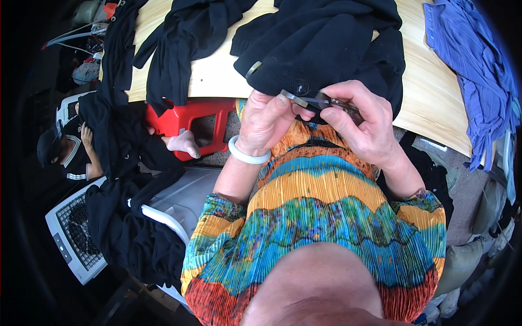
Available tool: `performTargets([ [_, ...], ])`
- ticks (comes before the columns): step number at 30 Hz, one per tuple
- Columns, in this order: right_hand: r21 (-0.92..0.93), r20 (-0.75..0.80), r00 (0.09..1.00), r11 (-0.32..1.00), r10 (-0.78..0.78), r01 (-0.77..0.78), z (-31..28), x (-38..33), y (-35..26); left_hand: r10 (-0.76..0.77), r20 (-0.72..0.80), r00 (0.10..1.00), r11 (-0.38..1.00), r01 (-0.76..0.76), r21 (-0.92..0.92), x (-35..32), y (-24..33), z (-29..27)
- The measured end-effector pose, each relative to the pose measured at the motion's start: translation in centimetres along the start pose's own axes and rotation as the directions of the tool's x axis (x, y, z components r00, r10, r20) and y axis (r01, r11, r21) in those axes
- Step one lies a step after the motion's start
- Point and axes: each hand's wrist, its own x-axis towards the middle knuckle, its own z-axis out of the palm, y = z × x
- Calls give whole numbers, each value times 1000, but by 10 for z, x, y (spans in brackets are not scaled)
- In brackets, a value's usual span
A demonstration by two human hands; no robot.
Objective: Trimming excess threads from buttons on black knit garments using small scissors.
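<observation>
A black knit garment (326,49) lies bunched over the near edge of the wooden table in front of me. My left hand (260,122), with a white bangle (247,154) on its wrist, pinches the garment's near edge beside an olive-grey button (294,98). A similar button (253,69) sits farther up on the cloth. In my right hand (370,122) is a pair of small dark thread snips (348,108), its tips pointing left at the nearer button. Whether the blades touch thread cannot be made out.
More black garments (190,41) lie across the wooden table (217,70), and a purple pleated garment (470,60) hangs off its right end. A red stool (217,127) stands at left. A seated person (79,155) handles black cloth near a grey plastic chair (187,198).
</observation>
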Motion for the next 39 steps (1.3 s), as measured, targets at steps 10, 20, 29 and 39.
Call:
performTargets([
  [10, 87, -128, 989, 994, 73, -62, 4, -1, -1, -43, -25, 999, 996, 41, -81, 0, -1, 3],
  [20, -134, -40, 997, 989, -65, 59, 2, -5, 3, -23, -1, 1000, 994, 23, -104, 0, 0, 2],
  [29, -164, -26, 995, 983, -94, 88, 2, -4, 3, -52, 3, 999, 983, 52, -174, 0, -1, 1],
  [39, -107, -46, 997, 992, -66, 61, 4, -4, 6, -89, -20, 996, 971, 82, -225, 0, -4, -1],
])
